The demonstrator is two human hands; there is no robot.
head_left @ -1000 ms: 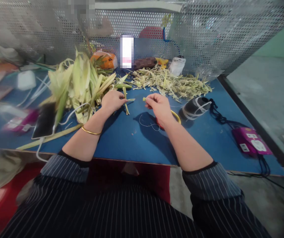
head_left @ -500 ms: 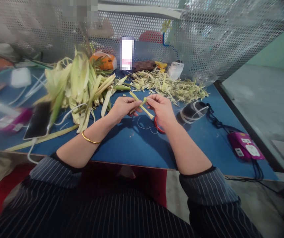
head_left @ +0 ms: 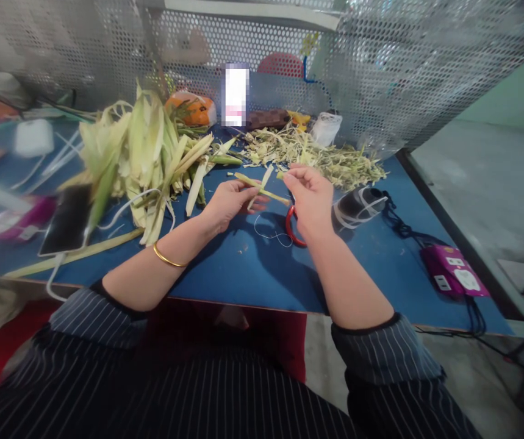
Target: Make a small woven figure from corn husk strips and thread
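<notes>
Crossed strips of pale green husk (head_left: 267, 193) are pinched between the thumb and fingers of my left hand (head_left: 230, 203). To their right, my right hand (head_left: 311, 194) is closed with its fingertips on a small yellow-green piece (head_left: 280, 175). Red-handled scissors (head_left: 294, 230) lie partly hidden beneath that hand. A thin white thread (head_left: 268, 235) curls on the blue table (head_left: 243, 271) between my forearms. Left of my hands is a big bundle of husks (head_left: 145, 143), and beyond them a heap of husk scraps (head_left: 321, 157).
A dark roll wrapped in white cord (head_left: 359, 207) stands right of my right hand, near a purple power strip (head_left: 454, 271). A black phone (head_left: 67, 221) with a cable lies at left. A perforated screen (head_left: 271, 36) rises behind.
My right hand has moved up and right, away from my left hand, with a small piece at its fingertips. The strips at my left hand now form a cross.
</notes>
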